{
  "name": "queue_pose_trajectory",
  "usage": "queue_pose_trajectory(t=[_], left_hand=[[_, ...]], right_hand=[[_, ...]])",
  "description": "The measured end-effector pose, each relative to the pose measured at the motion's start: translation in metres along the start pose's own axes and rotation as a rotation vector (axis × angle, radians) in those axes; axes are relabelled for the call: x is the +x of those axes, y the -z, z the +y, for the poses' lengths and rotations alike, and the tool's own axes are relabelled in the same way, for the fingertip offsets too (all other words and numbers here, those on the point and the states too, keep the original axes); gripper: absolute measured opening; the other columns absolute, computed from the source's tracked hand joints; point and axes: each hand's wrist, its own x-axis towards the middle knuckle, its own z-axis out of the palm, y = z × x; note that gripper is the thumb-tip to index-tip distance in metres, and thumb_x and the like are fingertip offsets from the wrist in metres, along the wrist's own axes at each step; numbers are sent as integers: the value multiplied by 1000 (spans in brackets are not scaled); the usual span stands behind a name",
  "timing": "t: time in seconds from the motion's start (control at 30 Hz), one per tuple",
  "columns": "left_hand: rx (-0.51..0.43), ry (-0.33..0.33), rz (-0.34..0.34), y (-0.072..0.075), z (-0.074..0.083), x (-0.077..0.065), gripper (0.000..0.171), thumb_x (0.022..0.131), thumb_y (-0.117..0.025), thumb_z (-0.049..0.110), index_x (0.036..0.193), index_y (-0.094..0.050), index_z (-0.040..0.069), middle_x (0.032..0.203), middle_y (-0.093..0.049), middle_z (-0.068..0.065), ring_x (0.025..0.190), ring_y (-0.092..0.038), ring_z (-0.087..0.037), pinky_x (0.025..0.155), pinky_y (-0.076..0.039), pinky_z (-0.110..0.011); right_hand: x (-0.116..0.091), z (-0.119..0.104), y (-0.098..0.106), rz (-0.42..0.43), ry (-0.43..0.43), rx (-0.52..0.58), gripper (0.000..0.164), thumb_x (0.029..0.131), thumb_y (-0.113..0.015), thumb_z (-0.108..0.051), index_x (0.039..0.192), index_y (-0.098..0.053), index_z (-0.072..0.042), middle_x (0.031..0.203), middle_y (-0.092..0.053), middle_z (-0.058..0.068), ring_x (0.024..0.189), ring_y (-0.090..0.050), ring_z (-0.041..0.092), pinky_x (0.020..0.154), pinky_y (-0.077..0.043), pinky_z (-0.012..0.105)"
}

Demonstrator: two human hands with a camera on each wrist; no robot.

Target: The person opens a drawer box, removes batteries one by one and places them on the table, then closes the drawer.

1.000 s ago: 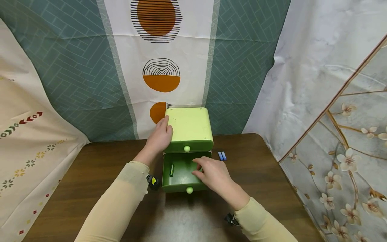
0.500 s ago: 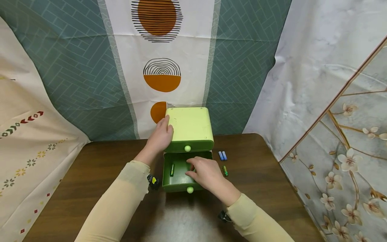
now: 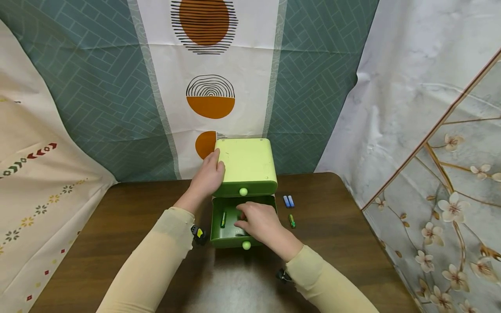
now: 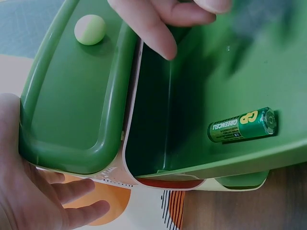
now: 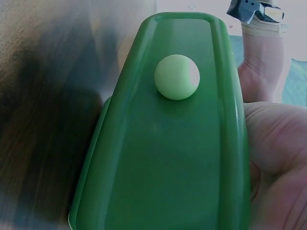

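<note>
Over the open lower drawer (image 3: 229, 234), the right hand (image 3: 261, 221) hangs, thumb and forefinger apart; one green battery (image 3: 223, 220) lies inside, toward the left. Left hand (image 3: 208, 174) rests on the left side of the cabinet (image 3: 246, 161), fingers loose. Right on the table (image 3: 332, 230): second green battery (image 3: 292, 221), blue-white battery pair (image 3: 291, 201) farther back.

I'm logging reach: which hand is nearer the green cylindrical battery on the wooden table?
Right hand, over the open green drawer, left of the battery; left hand farther, against the lime cabinet.
</note>
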Motion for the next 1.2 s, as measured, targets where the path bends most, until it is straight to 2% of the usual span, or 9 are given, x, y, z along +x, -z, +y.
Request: queue_pose_trajectory(t=[0.83,1.03,1.1,1.2], left_hand=[[13,-4,15,-2,-1,3,69,117,-23,40,179,-14,14,182,-17,-19,166,-23,-39,131,-23,-59],[8,-4,17,-2,-2,3,69,117,-24,41,179,-14,14,181,-18,-19,166,-23,-39,131,-23,-59],[6,-3,16,-2,-2,3,69,117,-23,41,179,-13,14,182,-17,-19,166,-22,-39,131,-23,-59],[4,0,13,-2,-2,3,69,117,-23,41,180,-13,15,182,-16,-19,166,-21,-39,131,-22,-60]], right_hand=[[21,-13,-15,-112,-44,7,45,98,-87,-40,135,-79,-15,91,-73,-8,81,-67,8,72,-57,35],[27,-18,-16,-150,-65,-6,47,97,-87,-43,135,-79,-16,88,-68,-10,79,-65,9,71,-56,35],[30,-21,-17,-166,-74,-16,50,97,-87,-44,137,-78,-17,92,-71,-9,83,-68,10,72,-57,36],[33,-26,-19,-186,-82,-41,55,96,-87,-47,141,-76,-17,110,-77,-5,97,-73,14,78,-60,38]])
